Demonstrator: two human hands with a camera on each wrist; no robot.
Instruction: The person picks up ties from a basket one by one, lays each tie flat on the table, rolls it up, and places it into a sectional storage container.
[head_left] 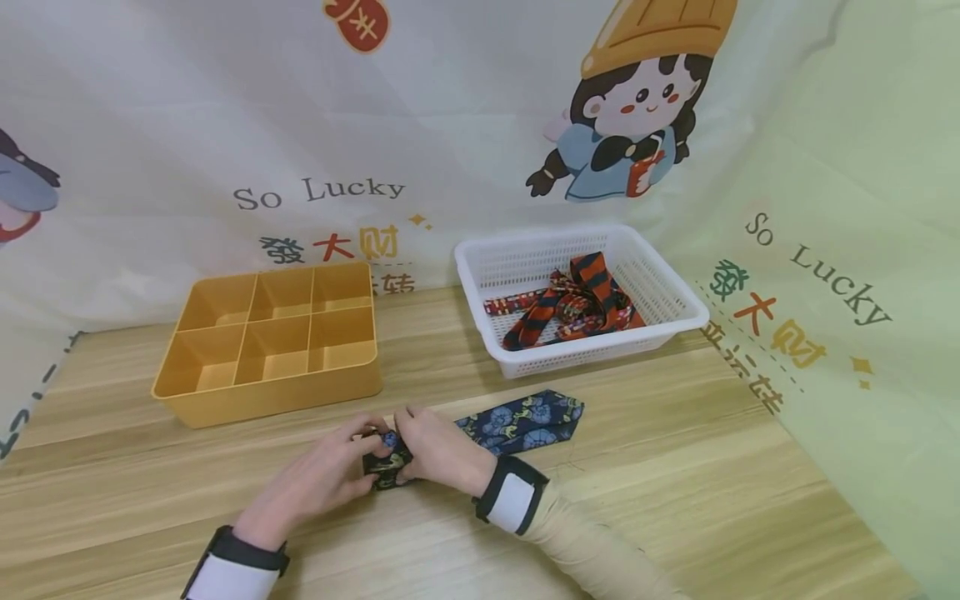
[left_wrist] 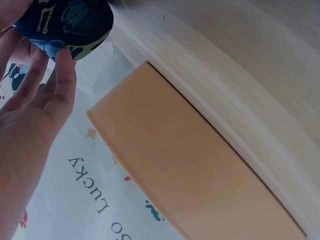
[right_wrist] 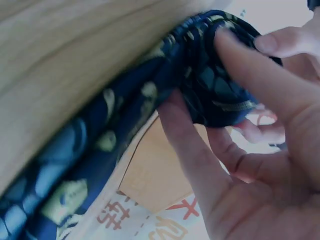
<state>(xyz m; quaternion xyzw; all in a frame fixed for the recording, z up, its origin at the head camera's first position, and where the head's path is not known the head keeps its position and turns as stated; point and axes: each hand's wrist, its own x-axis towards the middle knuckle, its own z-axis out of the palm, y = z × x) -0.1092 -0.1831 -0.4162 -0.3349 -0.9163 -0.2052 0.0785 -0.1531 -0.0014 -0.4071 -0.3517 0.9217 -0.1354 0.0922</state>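
A dark navy necktie [head_left: 517, 423] with blue flowers and yellow-green leaves lies across the wooden table, its pointed end to the right. The other end forms a roll [right_wrist: 215, 75] between both hands. My left hand [head_left: 333, 467] grips the roll's left side with bent fingers and thumb. From the right, my right hand [head_left: 442, 450] pinches the roll, fingers and thumb around it in the right wrist view. In the left wrist view, the rolled fabric [left_wrist: 75, 22] shows at the left hand's fingertips.
A yellow-orange box [head_left: 270, 400] with several compartments stands behind the left hand. At the back right, a white plastic basket [head_left: 585, 354] holds red patterned and striped neckties [head_left: 592, 287]. A printed white cloth [head_left: 450, 108] hangs behind the table.
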